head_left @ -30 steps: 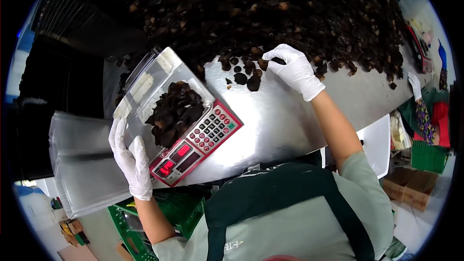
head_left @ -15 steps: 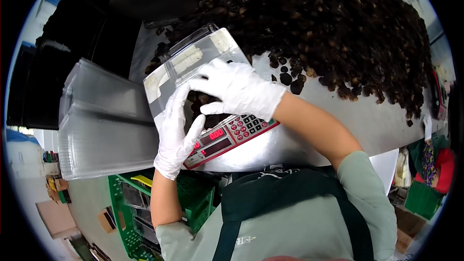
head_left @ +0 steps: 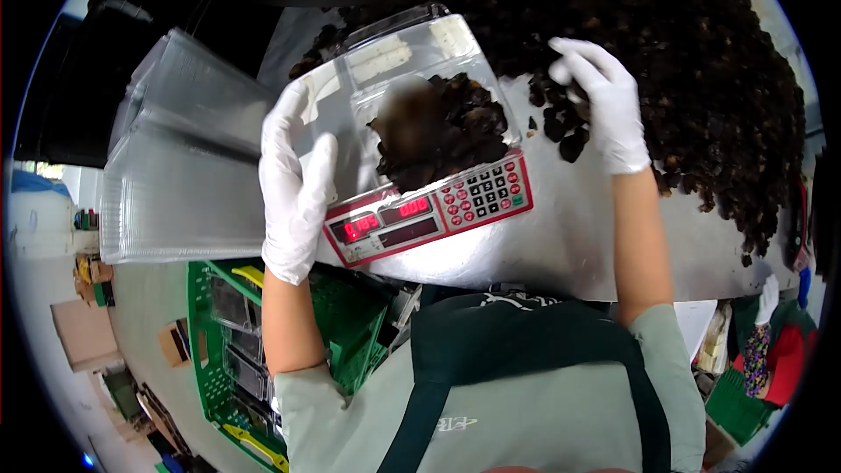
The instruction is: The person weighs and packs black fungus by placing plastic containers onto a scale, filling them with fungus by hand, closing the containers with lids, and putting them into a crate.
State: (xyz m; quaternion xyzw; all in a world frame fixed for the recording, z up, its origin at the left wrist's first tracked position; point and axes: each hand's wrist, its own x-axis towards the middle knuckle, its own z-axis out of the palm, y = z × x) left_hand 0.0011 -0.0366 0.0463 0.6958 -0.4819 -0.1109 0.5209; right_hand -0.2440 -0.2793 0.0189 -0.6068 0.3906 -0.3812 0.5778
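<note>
A digital scale (head_left: 424, 219) with a red-edged keypad panel and lit red digits stands on the metal table. On its plate sits a clear plastic box (head_left: 361, 118) holding a heap of dark brown dried pieces (head_left: 455, 127), mushroom-like in look; part of the heap is blurred. My gloved left hand (head_left: 293, 188) is at the left side of the scale, thumb and fingers apart, holding nothing visible. At the near edge of the large dark pile (head_left: 701, 96), my gloved right hand (head_left: 606, 105) hovers with its fingers apart and slightly bent, nothing visible in them.
Nested clear plastic boxes (head_left: 184, 184) stand left of the scale. Below them is a green crate (head_left: 206, 333) with clear containers inside. Black bins (head_left: 53, 114) line the far left. Another person's gloved hand (head_left: 767, 298) shows at the far right.
My right hand has moved from over the box on the scale rightward to the pile. The heap in the box now shows. My left hand stays at the scale's left side, its fingers no longer over the box.
</note>
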